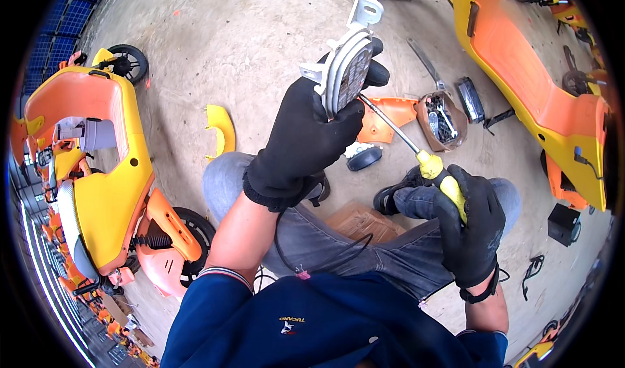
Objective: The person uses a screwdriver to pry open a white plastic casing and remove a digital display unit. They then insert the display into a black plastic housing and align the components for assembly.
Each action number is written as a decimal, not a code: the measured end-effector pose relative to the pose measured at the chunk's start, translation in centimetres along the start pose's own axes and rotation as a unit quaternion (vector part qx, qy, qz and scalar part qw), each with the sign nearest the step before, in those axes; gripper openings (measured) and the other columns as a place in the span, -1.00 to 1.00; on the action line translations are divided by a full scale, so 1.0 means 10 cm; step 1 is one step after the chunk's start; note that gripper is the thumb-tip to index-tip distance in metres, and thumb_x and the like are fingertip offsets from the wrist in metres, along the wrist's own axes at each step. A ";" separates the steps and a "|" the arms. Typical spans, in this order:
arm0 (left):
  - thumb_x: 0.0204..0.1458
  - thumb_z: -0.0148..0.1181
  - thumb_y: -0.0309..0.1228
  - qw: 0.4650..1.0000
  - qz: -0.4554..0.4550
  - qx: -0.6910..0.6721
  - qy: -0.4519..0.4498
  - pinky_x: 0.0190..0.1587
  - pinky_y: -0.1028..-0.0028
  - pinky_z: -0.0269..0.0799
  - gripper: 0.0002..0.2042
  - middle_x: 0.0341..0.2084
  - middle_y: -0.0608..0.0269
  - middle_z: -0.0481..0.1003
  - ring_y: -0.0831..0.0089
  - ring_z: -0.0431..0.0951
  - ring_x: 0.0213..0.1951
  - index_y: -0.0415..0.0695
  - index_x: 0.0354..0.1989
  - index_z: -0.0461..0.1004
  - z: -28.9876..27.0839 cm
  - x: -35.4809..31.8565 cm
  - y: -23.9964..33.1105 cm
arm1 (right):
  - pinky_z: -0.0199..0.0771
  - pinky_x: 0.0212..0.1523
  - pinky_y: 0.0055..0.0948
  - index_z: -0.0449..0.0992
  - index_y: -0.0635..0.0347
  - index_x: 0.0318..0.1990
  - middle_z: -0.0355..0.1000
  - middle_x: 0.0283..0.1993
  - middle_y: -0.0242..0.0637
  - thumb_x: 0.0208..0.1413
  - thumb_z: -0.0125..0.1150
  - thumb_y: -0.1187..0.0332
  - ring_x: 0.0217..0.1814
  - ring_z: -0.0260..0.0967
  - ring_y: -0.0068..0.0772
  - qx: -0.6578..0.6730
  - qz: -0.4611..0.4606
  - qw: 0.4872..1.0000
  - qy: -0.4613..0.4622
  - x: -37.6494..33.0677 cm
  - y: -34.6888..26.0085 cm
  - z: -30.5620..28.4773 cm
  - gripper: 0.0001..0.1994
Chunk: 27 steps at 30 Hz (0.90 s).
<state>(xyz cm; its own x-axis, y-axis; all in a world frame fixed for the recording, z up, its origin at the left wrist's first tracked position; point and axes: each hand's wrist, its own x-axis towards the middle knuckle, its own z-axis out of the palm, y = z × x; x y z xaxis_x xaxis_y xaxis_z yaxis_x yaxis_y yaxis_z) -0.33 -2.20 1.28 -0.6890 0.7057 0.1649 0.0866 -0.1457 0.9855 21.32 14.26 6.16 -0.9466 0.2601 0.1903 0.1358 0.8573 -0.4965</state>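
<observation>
My left hand [296,133], in a black glove, is closed around a grey ribbed part [334,75] with mounting tabs and a patterned, glassy-looking face. The part is held up above my knees, and some of my fingers are hidden behind it. A screwdriver [432,165] with a yellow and black handle is gripped in my gloved right hand [474,228]. Its long metal shaft slants up and left to the lower side of the ribbed part. The tip meets the part's edge near my left fingers; whether it touches a screw I cannot tell.
Yellow and orange scooters stand at left [107,192] and right [534,88]. On the concrete floor lie a yellow curved panel [222,132], an orange panel [384,122], a box of tools [461,122], a wrench [423,62] and a black box [563,225]. A cardboard box [364,222] sits between my legs.
</observation>
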 end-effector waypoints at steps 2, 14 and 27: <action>0.01 0.06 -0.65 1.000 0.002 0.013 -0.013 0.31 0.28 0.38 -0.37 0.12 -0.01 0.52 0.27 0.53 0.20 -0.30 0.37 0.28 -0.02 0.00 0.02 | 0.45 -0.23 -0.20 0.52 0.37 0.02 0.53 -0.21 -0.09 0.11 0.44 0.37 -0.25 0.46 -0.07 -0.011 -0.011 1.000 0.008 0.01 0.01 0.02 -0.62; 0.03 0.09 -0.62 0.998 -0.013 -0.057 -0.031 0.23 0.29 0.42 -0.37 0.08 0.04 0.53 0.25 0.56 0.16 -0.30 0.38 0.26 0.01 -0.02 0.00 | 0.38 -0.45 -0.70 0.51 0.32 -0.04 0.55 -0.34 -0.32 0.30 0.17 0.28 -0.44 0.45 -0.68 0.513 0.384 0.738 -0.210 0.15 0.21 -0.19 -0.74; 0.03 0.06 -0.63 1.000 -0.015 0.000 -0.014 0.31 0.27 0.38 -0.38 0.12 0.00 0.53 0.27 0.52 0.21 -0.28 0.38 0.27 0.00 0.00 0.02 | 0.49 -0.22 -0.22 0.49 0.39 0.06 0.52 -0.17 -0.01 0.07 0.46 0.37 -0.24 0.48 -0.02 0.019 0.003 1.000 -0.024 -0.03 0.08 -0.03 -0.56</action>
<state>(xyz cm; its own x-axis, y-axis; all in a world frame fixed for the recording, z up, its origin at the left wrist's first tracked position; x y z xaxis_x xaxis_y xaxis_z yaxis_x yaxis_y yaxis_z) -0.31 -2.17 1.47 -0.6704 0.7294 0.1359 0.0657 -0.1241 0.9901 21.81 15.00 5.91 -0.9589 0.2432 0.1460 0.1318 0.8378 -0.5298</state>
